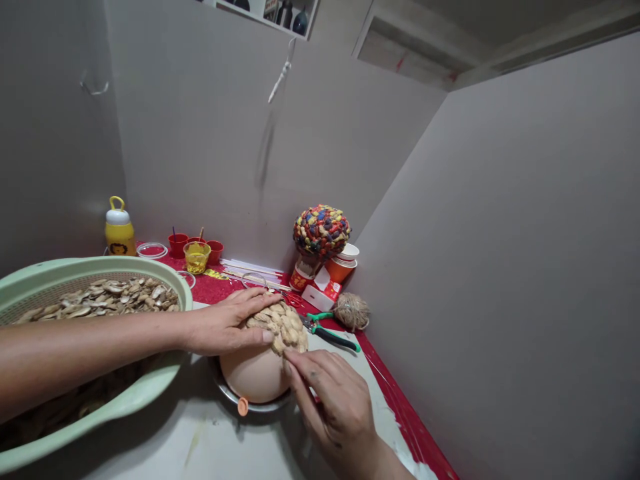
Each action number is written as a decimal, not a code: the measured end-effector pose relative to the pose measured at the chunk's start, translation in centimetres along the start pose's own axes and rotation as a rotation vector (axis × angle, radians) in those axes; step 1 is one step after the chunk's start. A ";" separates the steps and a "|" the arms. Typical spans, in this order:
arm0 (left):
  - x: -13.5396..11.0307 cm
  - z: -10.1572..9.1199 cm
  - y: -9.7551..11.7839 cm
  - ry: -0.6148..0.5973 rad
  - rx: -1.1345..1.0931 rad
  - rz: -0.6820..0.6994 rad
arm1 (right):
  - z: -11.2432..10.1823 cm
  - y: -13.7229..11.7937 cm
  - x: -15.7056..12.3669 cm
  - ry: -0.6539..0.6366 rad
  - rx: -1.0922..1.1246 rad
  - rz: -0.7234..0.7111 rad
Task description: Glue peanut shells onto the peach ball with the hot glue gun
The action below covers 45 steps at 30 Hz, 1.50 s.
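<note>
A peach-coloured balloon [255, 377], its knotted neck [243, 406] at the front, sits in a round metal bowl [231, 395]. Peanut shells [280, 320] cover its upper part, and its lower front is bare. My left hand [227, 323] lies over the top left of the shells with fingers stretched out, steadying nothing else. At the lower right edge of the shell layer, my right hand [335, 393] pinches with thumb and forefinger against a peanut shell. The fingertips largely hide that shell.
A green basket [165, 267] of loose peanut shells stands left. Behind are red cups [177, 245], a yellow paint cup [197, 258], white sticks [253, 268], and a colourful shell-covered ball [321, 231]. Green-handled pliers [335, 338] and twine [352, 311] lie right, near a grey wall.
</note>
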<state>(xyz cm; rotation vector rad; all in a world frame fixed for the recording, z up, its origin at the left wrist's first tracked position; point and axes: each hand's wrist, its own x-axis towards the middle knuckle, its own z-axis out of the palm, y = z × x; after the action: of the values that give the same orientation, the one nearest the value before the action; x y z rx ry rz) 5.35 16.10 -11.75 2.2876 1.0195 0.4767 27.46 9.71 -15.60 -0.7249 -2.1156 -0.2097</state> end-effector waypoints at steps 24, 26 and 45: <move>0.1 -0.5 0.6 -0.062 0.016 -0.017 | -0.4 1.1 0.0 0.109 0.016 0.199; 0.2 -0.5 0.5 -0.060 0.028 -0.019 | -0.1 1.7 -0.1 0.082 -0.010 0.316; 0.4 -0.3 0.0 -0.035 0.068 0.038 | 2.1 2.4 0.3 -0.149 0.253 0.622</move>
<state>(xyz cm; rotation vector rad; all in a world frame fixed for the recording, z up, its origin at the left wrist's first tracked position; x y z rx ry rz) 5.45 16.54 -11.54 2.3710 0.9916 0.4222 27.30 12.61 -16.92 -1.2229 -1.8980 0.4524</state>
